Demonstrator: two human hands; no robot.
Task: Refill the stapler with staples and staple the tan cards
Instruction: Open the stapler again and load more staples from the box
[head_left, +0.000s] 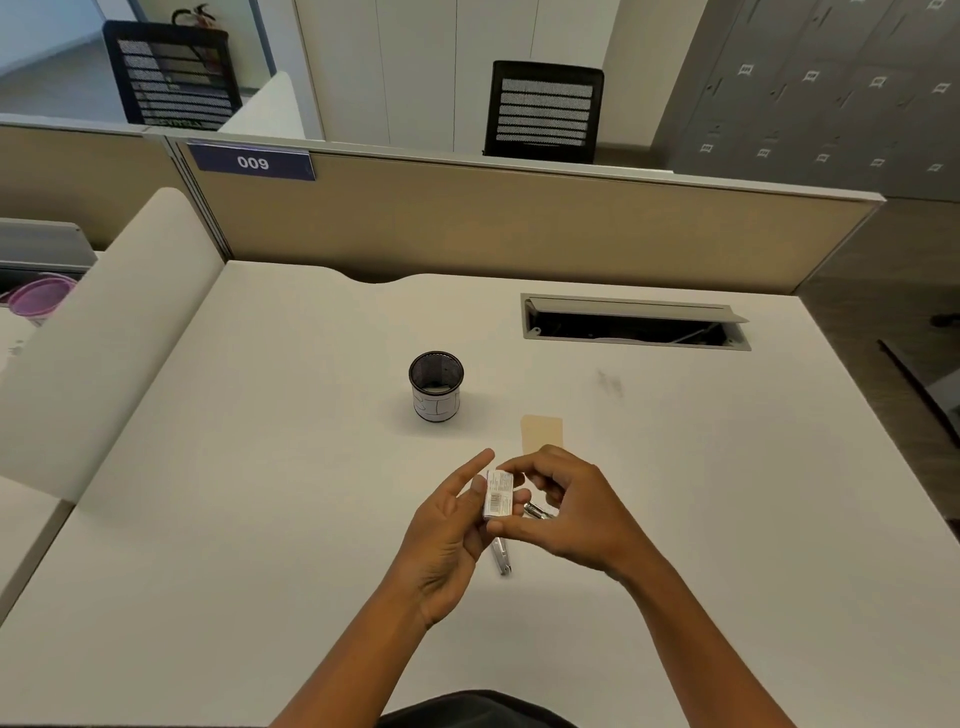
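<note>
A small white staple box (499, 494) with a barcode is held above the desk between both hands. My left hand (451, 535) supports it from the left with the index finger stretched out. My right hand (566, 512) pinches its right side with thumb and fingers. Beneath the hands lies the silver stapler (503, 558) on the desk, mostly hidden; a shiny part (537, 511) shows between my right fingers. The tan cards (541, 432) lie flat on the desk just beyond my right hand.
A black mesh pen cup (436, 387) stands on the white desk (260, 467) beyond the hands. An open cable hatch (634, 325) sits at the back right. A tan partition (467, 223) closes the far edge, and a white divider (104, 332) runs along the left.
</note>
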